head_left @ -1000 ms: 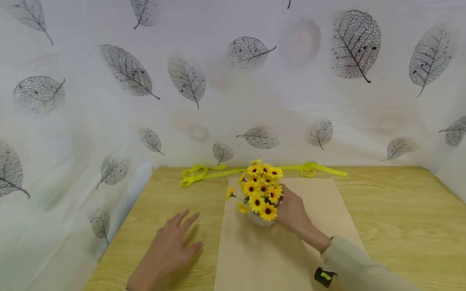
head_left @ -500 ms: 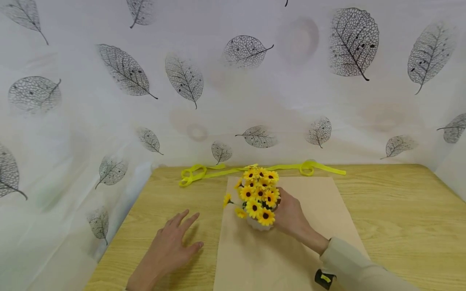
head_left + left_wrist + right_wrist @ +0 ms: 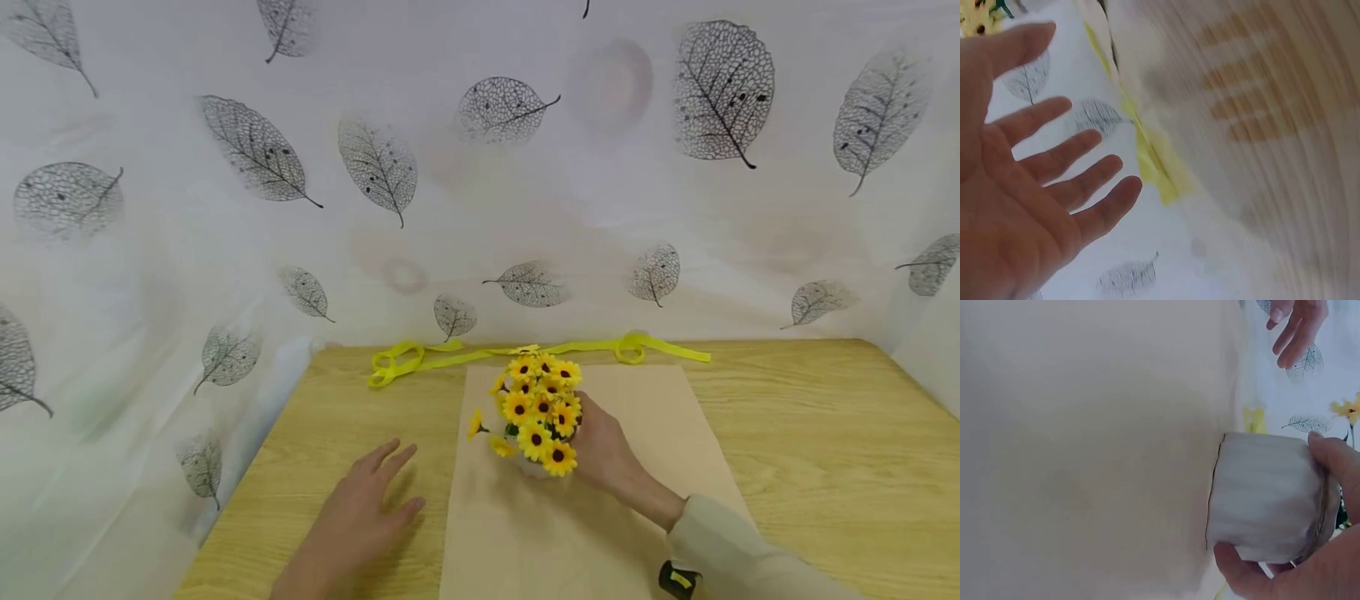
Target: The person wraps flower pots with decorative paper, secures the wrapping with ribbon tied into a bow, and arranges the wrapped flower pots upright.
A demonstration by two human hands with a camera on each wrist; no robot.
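My right hand [image 3: 609, 446] grips a small pot of yellow artificial-looking flowers [image 3: 536, 417] above or on the tan board. In the right wrist view the pot [image 3: 1266, 497] is pale grey and ribbed, with fingers and thumb curled round its side near the rim. Its base meets or nearly meets the board [image 3: 1097, 450]; I cannot tell which. The flowers hide most of the pot in the head view. Over the wood-grain table left of the board is my left hand [image 3: 356, 512], fingers spread, holding nothing. The left wrist view shows that palm [image 3: 1016, 219] facing sideways.
A yellow ribbon [image 3: 442, 360] with loops lies along the table's back edge. The tan board [image 3: 525, 542] covers the table's middle. A leaf-print curtain [image 3: 450, 192] stands behind and at the left. A black wrist device [image 3: 677, 579] shows by the right sleeve.
The right hand has brought the flower pot slightly towards me, first a little left, then back right. The left hand stays nearly in place.
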